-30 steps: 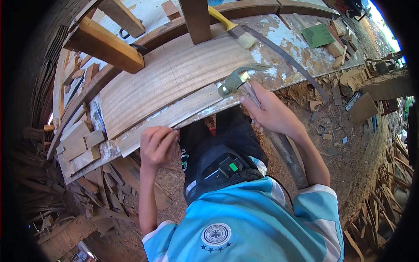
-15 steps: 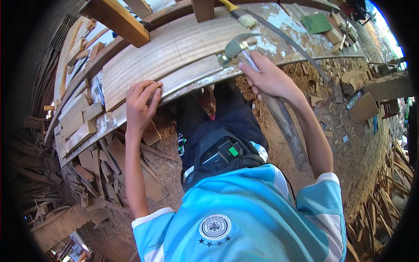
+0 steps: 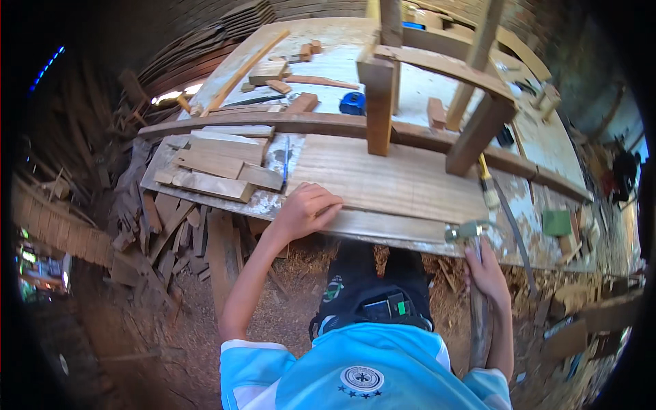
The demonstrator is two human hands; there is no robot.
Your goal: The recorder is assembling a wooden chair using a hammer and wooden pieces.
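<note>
A claw hammer (image 3: 478,321) is gripped in my right hand (image 3: 488,272), which holds the wooden handle just below the metal head. That head sits at the right end of a thin wooden strip (image 3: 389,225) along the table's near edge. My left hand (image 3: 309,210) is closed over the strip's left end, thumb and fingers bent around it. Behind the strip, and touching or nearly touching it, lies a wide, pale wooden board (image 3: 396,179) flat on the table. My left palm hides the strip's very end.
A wooden frame with legs (image 3: 379,102) stands over the board's far side. Offcuts (image 3: 212,164) and a blue pencil-like tool (image 3: 286,160) lie left. Further back is a blue tape measure (image 3: 352,103). At right are a paintbrush (image 3: 488,184) and green pad (image 3: 557,223). Scrap wood covers the floor.
The view has tilted up and swung left, showing more of the table. My left hand stays at the strip's left end; the hammer remains in my right hand near its right end.
</note>
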